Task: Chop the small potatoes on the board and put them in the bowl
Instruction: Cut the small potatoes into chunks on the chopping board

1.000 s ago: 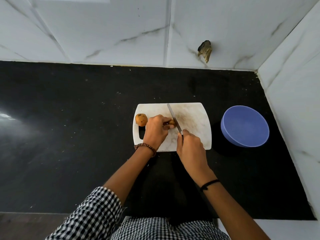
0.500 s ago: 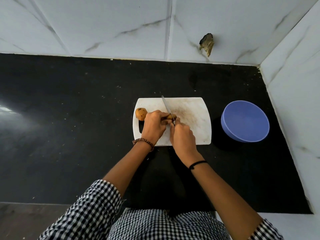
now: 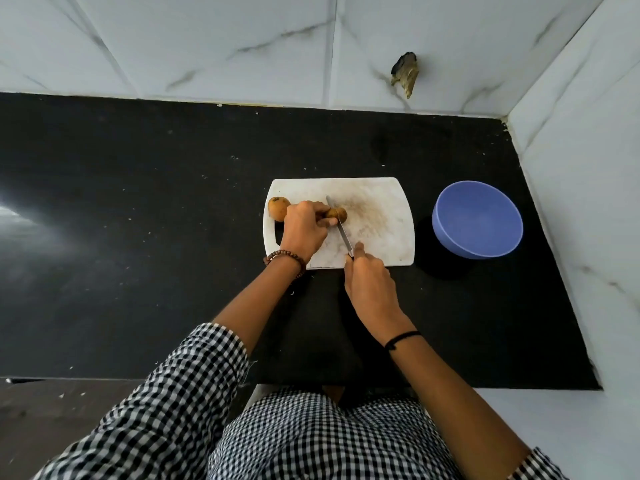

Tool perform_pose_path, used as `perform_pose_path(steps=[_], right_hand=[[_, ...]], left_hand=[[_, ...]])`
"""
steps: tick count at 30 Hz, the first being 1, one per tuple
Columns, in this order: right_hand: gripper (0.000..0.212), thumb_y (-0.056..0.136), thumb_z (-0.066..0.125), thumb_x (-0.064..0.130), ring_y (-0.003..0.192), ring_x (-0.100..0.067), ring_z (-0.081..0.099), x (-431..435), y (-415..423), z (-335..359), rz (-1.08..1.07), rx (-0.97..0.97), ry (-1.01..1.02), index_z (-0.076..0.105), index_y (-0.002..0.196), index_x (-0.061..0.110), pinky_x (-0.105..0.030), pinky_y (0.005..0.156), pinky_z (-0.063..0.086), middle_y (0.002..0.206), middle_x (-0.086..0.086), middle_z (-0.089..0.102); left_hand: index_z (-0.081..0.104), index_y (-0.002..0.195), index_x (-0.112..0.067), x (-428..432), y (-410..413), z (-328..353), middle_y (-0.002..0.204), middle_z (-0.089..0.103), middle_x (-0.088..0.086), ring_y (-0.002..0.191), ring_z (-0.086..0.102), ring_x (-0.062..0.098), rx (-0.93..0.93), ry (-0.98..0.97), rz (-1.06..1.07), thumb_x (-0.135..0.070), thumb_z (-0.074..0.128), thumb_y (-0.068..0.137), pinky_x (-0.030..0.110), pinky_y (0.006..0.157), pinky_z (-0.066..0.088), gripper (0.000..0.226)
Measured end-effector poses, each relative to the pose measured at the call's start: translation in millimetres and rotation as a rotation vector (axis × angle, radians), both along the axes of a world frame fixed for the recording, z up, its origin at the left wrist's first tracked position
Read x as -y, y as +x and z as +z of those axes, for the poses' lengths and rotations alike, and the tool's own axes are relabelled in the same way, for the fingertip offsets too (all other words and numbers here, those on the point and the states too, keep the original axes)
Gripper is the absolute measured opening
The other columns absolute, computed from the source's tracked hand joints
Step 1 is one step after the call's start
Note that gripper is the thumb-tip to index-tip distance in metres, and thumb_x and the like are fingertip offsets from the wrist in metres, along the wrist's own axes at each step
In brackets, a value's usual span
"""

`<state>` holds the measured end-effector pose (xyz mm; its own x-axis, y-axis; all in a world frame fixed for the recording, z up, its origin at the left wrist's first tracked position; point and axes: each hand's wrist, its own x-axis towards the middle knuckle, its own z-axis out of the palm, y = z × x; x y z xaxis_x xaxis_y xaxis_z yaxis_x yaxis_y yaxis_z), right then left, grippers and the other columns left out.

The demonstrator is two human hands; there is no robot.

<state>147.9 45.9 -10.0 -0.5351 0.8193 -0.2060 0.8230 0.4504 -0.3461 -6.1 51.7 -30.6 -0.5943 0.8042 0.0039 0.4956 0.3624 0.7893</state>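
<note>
White board [image 3: 381,244]: potato [image 3: 341,213] set under knife [image 3: 343,233] blade.
Potato's left end is gripped by left hand [image 3: 304,232] fingers [image 3: 327,222]; knife is clenched in right hand [image 3: 370,289]; second potato [image 3: 278,208] lies behind the knuckles, bowl [image 3: 478,220] apart.

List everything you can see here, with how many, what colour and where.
cutting board: one, white, middle of the counter
whole potato: one, brown, at the board's left edge
held potato: one, brown, under the knife
knife: one, silver blade, on the held potato
bowl: one, blue, right of the board
counter: one, black
wall tiles: white, marbled, behind the counter
left hand: holds the held potato; bead bracelet
right hand: grips the knife; black wristband
</note>
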Motion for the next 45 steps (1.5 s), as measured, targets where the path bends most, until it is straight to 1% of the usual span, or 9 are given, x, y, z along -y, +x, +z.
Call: perform_pose_path(steps=[10, 14, 18, 24, 29, 33, 38, 42, 45], right_hand=[[0.040, 0.107, 0.038, 0.030, 0.093, -0.030, 0.067, 18, 40, 20, -0.020, 0.055, 0.000, 0.047, 0.137, 0.005, -0.043, 0.077, 0.057, 0.107, -0.012, 0.065], [0.030, 0.106, 0.042, 0.033, 0.087, -0.025, 0.065, 16, 58, 36, -0.016, 0.071, -0.065, 0.058, 0.120, 0.012, -0.042, 0.076, 0.056, 0.099, -0.007, 0.062], [0.026, 0.103, 0.047, 0.035, 0.070, -0.016, 0.060, 11, 72, 43, -0.027, -0.095, -0.051, 0.061, 0.104, 0.014, -0.036, 0.064, 0.054, 0.079, 0.002, 0.058], [0.027, 0.099, 0.054, 0.043, 0.066, -0.016, 0.062, -12, 68, 40, -0.097, -0.233, -0.108, 0.059, 0.088, 0.018, -0.040, 0.063, 0.057, 0.073, 0.001, 0.061], [0.029, 0.098, 0.059, 0.039, 0.062, -0.013, 0.057, -33, 47, 37, -0.143, -0.268, -0.132, 0.057, 0.082, 0.014, -0.024, 0.052, 0.042, 0.069, 0.002, 0.056], [0.027, 0.096, 0.062, 0.036, 0.060, -0.010, 0.054, -48, 27, 30, -0.187, -0.301, -0.183, 0.056, 0.082, 0.014, -0.021, 0.051, 0.038, 0.068, 0.003, 0.055], [0.018, 0.093, 0.066, 0.030, 0.070, -0.011, 0.055, -64, 1, 18, -0.195, -0.317, -0.208, 0.056, 0.095, 0.015, -0.019, 0.055, 0.037, 0.078, 0.004, 0.057], [0.024, 0.088, 0.071, 0.028, 0.079, -0.016, 0.058, -77, -16, 8, -0.224, -0.348, -0.206, 0.054, 0.097, 0.014, -0.023, 0.062, 0.040, 0.089, 0.000, 0.059], [0.029, 0.088, 0.072, 0.036, 0.080, -0.016, 0.057, -84, -24, 7, -0.226, -0.373, -0.194, 0.052, 0.093, 0.016, -0.023, 0.061, 0.040, 0.092, -0.001, 0.058]], left_hand=[[0.071, 0.095, -0.006, 0, 5, 4, 0.091, 0.071, 0.004, 0.085, 0.066, 0.011, 0.019, -0.036, 0.021, -0.013, 0.074, 0.082, 0.020, 0.081, 0.054, 0.015], [0.070, 0.096, -0.008, 0, 6, 5, 0.091, 0.071, 0.004, 0.086, 0.066, 0.013, 0.014, -0.061, 0.016, -0.011, 0.074, 0.082, 0.027, 0.083, 0.057, 0.015], [0.068, 0.096, -0.008, 3, 8, 7, 0.092, 0.069, 0.003, 0.086, 0.063, 0.011, 0.021, -0.049, 0.000, -0.007, 0.072, 0.083, 0.023, 0.083, 0.054, 0.014], [0.064, 0.110, -0.008, 8, 8, 6, 0.097, 0.066, 0.003, 0.087, 0.062, 0.013, -0.044, -0.048, -0.069, -0.012, 0.074, 0.081, 0.023, 0.083, 0.051, 0.031], [0.064, 0.111, -0.013, 6, 4, 2, 0.098, 0.063, 0.003, 0.082, 0.061, 0.011, -0.136, -0.090, -0.089, -0.017, 0.077, 0.079, 0.022, 0.078, 0.052, 0.035], [0.065, 0.104, -0.014, 8, 0, 4, 0.101, 0.062, 0.002, 0.082, 0.057, 0.010, -0.152, -0.121, -0.086, -0.014, 0.074, 0.080, 0.017, 0.070, 0.044, 0.025], [0.063, 0.102, -0.014, 9, -9, 4, 0.102, 0.065, 0.000, 0.086, 0.060, 0.010, -0.113, -0.103, -0.113, -0.012, 0.074, 0.080, 0.009, 0.069, 0.040, 0.025], [0.062, 0.099, -0.018, 7, -22, 12, 0.100, 0.063, -0.003, 0.094, 0.057, 0.014, -0.328, -0.119, -0.091, -0.024, 0.073, 0.081, 0.029, 0.076, 0.049, 0.022], [0.063, 0.100, -0.016, 1, -33, 22, 0.101, 0.059, 0.000, 0.093, 0.054, 0.016, -0.478, -0.122, -0.061, -0.029, 0.070, 0.084, 0.027, 0.065, 0.042, 0.021]])
